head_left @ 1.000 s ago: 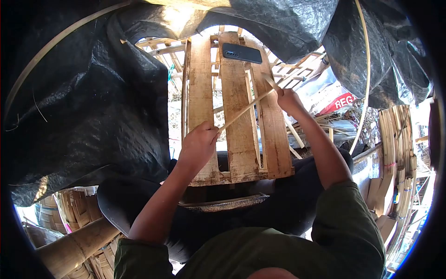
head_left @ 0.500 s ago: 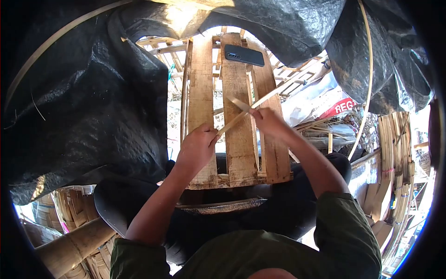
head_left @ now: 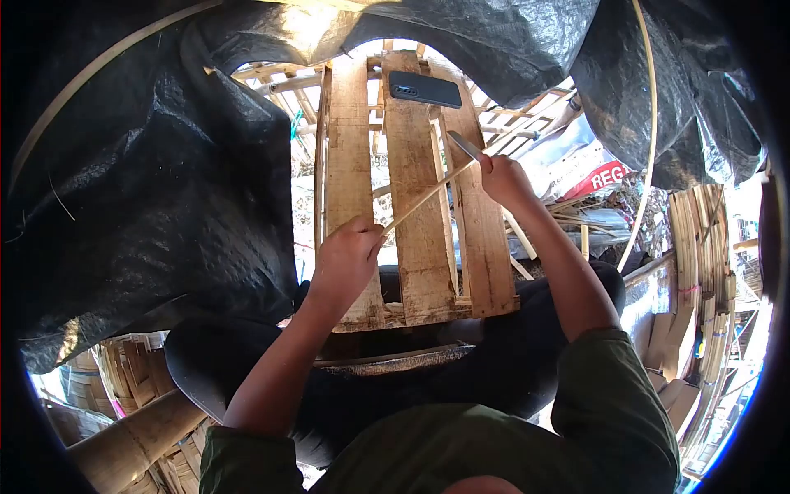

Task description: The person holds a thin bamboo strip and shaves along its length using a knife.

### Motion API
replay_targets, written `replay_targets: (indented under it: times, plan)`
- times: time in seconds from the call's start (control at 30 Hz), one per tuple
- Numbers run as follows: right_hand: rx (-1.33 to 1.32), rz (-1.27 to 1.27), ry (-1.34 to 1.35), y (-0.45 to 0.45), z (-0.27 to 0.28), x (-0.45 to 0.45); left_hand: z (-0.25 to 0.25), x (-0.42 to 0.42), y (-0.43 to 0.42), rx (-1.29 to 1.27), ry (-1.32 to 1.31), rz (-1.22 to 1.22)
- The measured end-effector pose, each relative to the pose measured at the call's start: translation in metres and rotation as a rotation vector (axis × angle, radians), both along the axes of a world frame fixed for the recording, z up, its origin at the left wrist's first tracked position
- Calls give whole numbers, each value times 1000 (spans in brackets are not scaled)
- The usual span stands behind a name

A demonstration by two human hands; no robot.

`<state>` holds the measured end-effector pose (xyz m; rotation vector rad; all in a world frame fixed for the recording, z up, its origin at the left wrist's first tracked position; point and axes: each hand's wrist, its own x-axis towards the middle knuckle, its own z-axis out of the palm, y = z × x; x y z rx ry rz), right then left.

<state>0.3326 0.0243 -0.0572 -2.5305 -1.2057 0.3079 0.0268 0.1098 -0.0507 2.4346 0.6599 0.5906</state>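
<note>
My left hand (head_left: 349, 257) is closed around the near end of a thin, pale strip (head_left: 424, 197), which looks like bamboo. From that fist the strip slants up and to the right across the wooden planks (head_left: 424, 263). My right hand (head_left: 504, 179) grips a knife (head_left: 466, 146) whose blade points up and left. The blade lies at the strip, farther along it than my left hand. Fingers hide the knife's handle, and whether the blade's edge touches the strip is hard to tell.
A dark smartphone (head_left: 425, 89) lies across the far planks. Black plastic sheeting (head_left: 164, 206) hangs at the left and overhead. To the right are a white and red sack (head_left: 576, 169) and bundled bamboo strips (head_left: 699, 272). A thick bamboo pole (head_left: 136, 440) is at lower left.
My right hand with the knife has moved up and to the right along the strip, away from my left hand. The left hand keeps its hold with little movement.
</note>
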Motion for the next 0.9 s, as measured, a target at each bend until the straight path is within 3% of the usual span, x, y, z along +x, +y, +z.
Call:
replay_targets:
  times: [0.13,0.27,0.3,0.47,0.7,0.9]
  plan:
    - [-161,-51,74,7,22,-32,0,-1,-2,29,-1,10]
    - [-95,-41,35,6,34,10,3,-1,-3,32,31,9]
    - [-75,-45,-81,4,16,38,5,-1,-4,45,40,9]
    - [5,-104,-100,0,-25,84,10,-2,-6,70,149,10]
    - [-106,-237,249,11,8,54,3,0,-3,70,79,-11]
    - [-98,-209,165,13,10,37,1,1,-3,42,136,-8]
